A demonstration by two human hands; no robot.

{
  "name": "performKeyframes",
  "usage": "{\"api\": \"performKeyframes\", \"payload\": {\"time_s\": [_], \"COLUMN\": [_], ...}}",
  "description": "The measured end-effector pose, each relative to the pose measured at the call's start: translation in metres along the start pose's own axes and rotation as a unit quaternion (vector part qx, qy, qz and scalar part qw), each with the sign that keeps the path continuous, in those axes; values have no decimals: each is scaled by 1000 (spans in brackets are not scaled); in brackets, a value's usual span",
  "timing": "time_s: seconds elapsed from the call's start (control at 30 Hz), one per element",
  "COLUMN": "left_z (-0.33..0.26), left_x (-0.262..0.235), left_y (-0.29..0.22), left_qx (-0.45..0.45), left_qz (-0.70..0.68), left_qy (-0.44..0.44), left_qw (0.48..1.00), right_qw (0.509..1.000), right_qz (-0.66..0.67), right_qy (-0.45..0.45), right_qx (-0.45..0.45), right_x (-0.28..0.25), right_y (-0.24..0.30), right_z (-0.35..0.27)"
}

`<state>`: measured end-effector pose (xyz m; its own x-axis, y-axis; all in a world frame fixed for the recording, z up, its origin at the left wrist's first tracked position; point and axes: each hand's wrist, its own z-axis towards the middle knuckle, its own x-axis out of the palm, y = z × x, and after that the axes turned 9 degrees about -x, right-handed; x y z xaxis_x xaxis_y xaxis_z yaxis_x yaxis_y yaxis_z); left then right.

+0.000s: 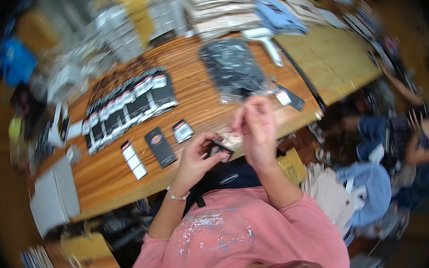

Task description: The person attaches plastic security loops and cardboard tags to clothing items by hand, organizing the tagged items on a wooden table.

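Observation:
My left hand (pixel 196 159) is closed around a small dark card-like piece (pixel 220 147) just over the table's near edge; fingers cover part of it. Raised to its right is my right hand (pixel 256 130), blurred, its fingertips pinched together; whatever they hold is too small to make out. Left of my hands lie a small pile of white labels (pixel 183 131), a black hang tag (pixel 160 147) with an orange emblem, and a strip of white stickers (pixel 133 160). Beyond the right hand rests a dark garment in a clear bag (pixel 233 67), beside a black tag with a white sticker (pixel 289 97).
Overlapping black tags with white stickers and dark strings (pixel 129 103) spread across the wooden table (pixel 181 59). A white lint roller (pixel 267 43) lies near stacked bagged garments (pixel 226 14). Grey folders (pixel 54 193) sit at the left corner. Another person (pixel 405 131) is at the right.

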<state>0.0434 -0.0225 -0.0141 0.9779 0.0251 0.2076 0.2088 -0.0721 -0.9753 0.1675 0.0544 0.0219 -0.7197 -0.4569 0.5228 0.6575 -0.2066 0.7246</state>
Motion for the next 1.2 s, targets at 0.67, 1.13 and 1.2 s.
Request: {"api": "performKeyframes", "payload": {"time_s": [0.67,1.13,1.2], "left_z": [20,18,17], "left_x": [-56,-48,-42], "left_y": [-19,-18,-22], "left_qx": [224,130,147], "left_qz": [164,-42,-48], "left_qy": [-184,-171,-163], "left_qw": [943,976,974], "right_qw": [997,998,998], "right_qz": [-42,19,28], "right_qy": [51,63,62], "right_qx": [-42,-8,-8], "right_x": [17,2,-1], "right_y": [-14,-7,-3], "right_z": [35,39,36]}}
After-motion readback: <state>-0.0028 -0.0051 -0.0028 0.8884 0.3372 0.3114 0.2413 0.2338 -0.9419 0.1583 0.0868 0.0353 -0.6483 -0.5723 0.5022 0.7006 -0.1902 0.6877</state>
